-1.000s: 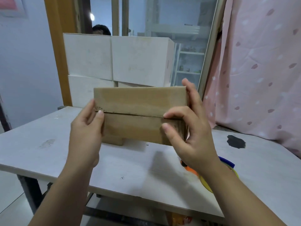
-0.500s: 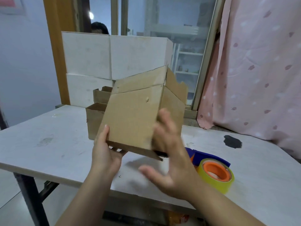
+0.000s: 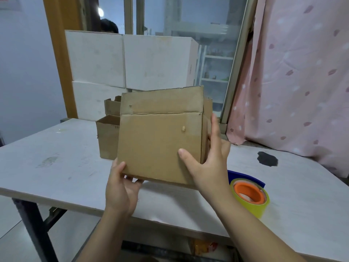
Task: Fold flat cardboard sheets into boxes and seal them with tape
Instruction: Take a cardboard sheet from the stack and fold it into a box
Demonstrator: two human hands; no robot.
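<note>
Both hands are on the brown cardboard box (image 3: 160, 142), held up just above the near edge of the surface (image 3: 56, 167), its broad face turned toward the camera; the left hand (image 3: 120, 188) cups the lower left corner from beneath, thumb up on the front face, fingers curled under the bottom edge; the right hand (image 3: 209, 163) clamps the lower right corner, thumb pressed flat on the front panel, fingers wrapped round the right side wall; so each grip is closed on the box. The top flap stands upright above a crease line, its upper edge ragged, and a side flap peeks out behind the right corner; whether the bottom is taped I cannot tell. A small pale blob sits on the front face toward the right.

Behind the held box, toward the far edge, two smaller open brown boxes (image 3: 107, 137) stand one behind the other; behind them white boxes (image 3: 130, 61) are stacked against the window. On the right, near the front edge, a yellow tape roll (image 3: 251, 199) with an orange core lies flat just beside the right wrist, a blue piece (image 3: 245, 176) showing behind it; a black patch (image 3: 267, 158) marks the surface further right; a pink curtain (image 3: 302, 72) hangs along the right side.
</note>
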